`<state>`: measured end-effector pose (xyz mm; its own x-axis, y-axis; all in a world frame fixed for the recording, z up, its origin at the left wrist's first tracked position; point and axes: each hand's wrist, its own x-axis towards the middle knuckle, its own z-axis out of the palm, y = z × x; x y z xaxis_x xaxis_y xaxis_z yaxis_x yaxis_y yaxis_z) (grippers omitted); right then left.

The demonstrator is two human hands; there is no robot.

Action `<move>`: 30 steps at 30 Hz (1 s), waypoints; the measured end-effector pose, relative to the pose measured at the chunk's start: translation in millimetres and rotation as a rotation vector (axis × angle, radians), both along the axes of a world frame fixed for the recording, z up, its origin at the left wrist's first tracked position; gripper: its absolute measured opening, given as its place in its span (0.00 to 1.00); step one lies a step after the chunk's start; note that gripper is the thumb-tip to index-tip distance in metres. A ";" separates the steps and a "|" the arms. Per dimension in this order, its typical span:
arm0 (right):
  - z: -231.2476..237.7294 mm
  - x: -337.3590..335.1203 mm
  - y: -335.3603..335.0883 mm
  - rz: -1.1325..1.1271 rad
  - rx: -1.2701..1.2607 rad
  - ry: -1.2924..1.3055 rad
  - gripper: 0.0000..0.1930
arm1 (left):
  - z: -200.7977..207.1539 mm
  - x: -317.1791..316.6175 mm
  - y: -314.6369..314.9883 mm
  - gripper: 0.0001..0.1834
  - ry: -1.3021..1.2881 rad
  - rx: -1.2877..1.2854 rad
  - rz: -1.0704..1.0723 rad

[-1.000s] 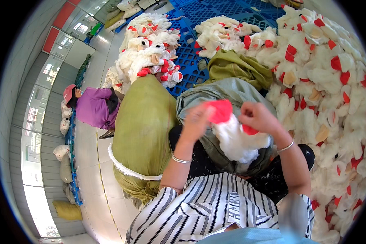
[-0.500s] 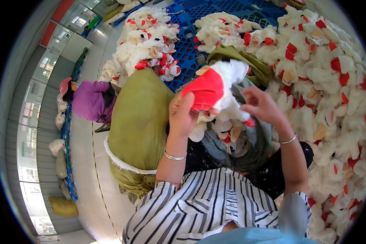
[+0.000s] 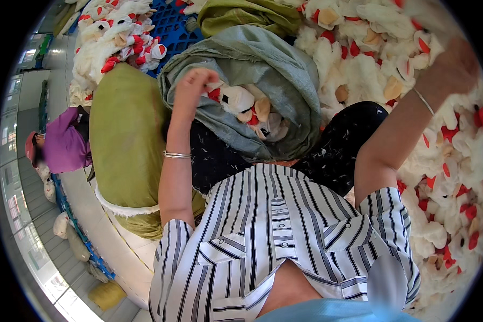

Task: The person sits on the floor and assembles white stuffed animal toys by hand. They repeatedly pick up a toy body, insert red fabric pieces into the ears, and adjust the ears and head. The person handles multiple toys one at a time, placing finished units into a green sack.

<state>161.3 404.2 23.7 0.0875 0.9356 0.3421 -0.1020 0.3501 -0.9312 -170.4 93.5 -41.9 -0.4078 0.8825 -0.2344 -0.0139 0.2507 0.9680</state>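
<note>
A grey-green woven sack (image 3: 236, 51) stands open between my knees, with several white plush toy skins (image 3: 239, 99) with red parts and beige ears inside it. My left hand (image 3: 190, 88) hovers over the sack's left rim, its fingers loosely bent and apart, with nothing visible in them. The red edge of one toy skin lies just beside its fingertips. Stretched far out to the right, my right hand (image 3: 459, 64) is over the big heap of white plush skins (image 3: 381, 64). Motion smears its fingers, so whether it grips one is unclear.
A full olive-green sack (image 3: 126, 139) lies to my left, and an olive cloth (image 3: 247, 16) lies beyond the open sack. More plush skins (image 3: 112, 37) are piled at the far left near a blue plastic pallet (image 3: 174, 24). A person in purple (image 3: 67, 139) is farther left.
The red-and-white plush toy has left my left hand. My right hand has swung far right to the heap; my left now hangs over the sack rim. The view has shifted.
</note>
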 end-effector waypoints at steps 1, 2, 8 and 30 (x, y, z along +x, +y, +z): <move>7.0 7.6 -0.3 -0.013 0.023 0.035 0.11 | -24.3 -1.4 -0.5 0.14 0.060 -0.134 -0.123; 9.0 7.2 -2.1 0.006 0.035 0.029 0.11 | -45.5 4.9 3.5 0.16 0.159 -0.203 -0.217; -36.2 -86.1 -65.1 0.649 -0.026 -0.386 0.11 | -159.7 33.5 5.9 0.41 1.161 -0.314 -0.379; -161.5 -112.2 -71.3 0.442 0.013 -1.425 0.36 | 11.2 -2.1 -51.6 0.26 -0.138 0.413 0.320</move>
